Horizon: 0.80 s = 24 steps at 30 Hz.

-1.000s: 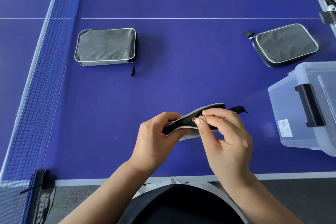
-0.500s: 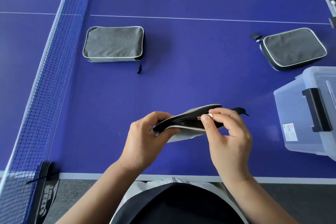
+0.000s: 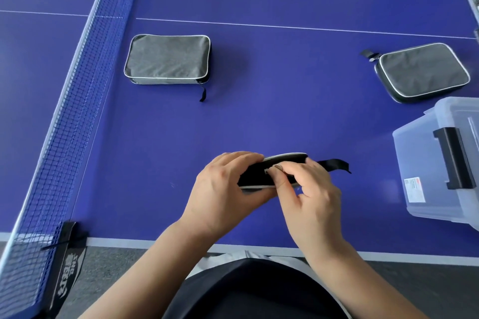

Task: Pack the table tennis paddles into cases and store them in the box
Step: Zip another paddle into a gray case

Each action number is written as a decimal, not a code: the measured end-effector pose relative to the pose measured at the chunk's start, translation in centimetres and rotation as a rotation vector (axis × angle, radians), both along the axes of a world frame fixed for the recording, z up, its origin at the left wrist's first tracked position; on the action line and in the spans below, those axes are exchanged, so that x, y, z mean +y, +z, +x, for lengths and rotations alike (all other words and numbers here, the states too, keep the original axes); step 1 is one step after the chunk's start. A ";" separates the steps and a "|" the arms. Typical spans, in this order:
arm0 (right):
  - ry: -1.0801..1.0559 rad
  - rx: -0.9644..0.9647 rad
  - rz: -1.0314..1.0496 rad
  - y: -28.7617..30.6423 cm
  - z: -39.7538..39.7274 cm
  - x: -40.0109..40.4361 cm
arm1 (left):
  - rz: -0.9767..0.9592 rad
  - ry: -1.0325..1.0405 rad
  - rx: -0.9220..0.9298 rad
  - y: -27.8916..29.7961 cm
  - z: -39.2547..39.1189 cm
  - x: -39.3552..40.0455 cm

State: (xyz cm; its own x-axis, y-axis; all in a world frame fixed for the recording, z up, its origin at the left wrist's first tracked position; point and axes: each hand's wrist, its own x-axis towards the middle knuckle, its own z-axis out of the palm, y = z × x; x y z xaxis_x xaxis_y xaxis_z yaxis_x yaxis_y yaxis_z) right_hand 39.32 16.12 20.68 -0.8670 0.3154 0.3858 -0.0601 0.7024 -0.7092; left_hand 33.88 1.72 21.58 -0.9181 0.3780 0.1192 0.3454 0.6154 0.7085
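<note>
Zipping a paddle case edge-up over the near table.

Left hand (image 3: 223, 189) wrapped around the case (image 3: 259, 176), steadying it against the pull; right hand (image 3: 305, 189) pinching the zipper pull (image 3: 269, 170). Long axis left-right, strap (image 3: 334, 165) trailing right toward the box (image 3: 420, 163).

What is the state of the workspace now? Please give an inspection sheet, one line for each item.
Surface: blue table tennis table, net at left.
Job's things: held case on edge; two grey cases, left case and right case, lie flat; clear box, lid on.
Clutter: nothing seen.
Grippers: left hand grips the held case; right hand pinches its zipper pull.
Cables: nothing seen.
Surroundings: grey floor.
</note>
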 end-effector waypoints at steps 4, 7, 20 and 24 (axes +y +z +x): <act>0.017 -0.005 0.014 0.3 -0.6 -0.7 | -0.040 0.032 0.007 0.0 -0.2 -0.1; 0.007 0.002 -0.008 -0.1 -0.6 -0.2 | -0.053 0.036 -0.025 0.3 -0.2 -0.1; -0.214 -0.155 -0.151 -1.3 0.0 4.1 | -0.062 0.045 -0.147 0.0 -0.8 -1.6; -0.245 -0.195 -0.189 -2.3 0.2 4.9 | -0.039 0.050 -0.153 0.0 -0.6 -1.5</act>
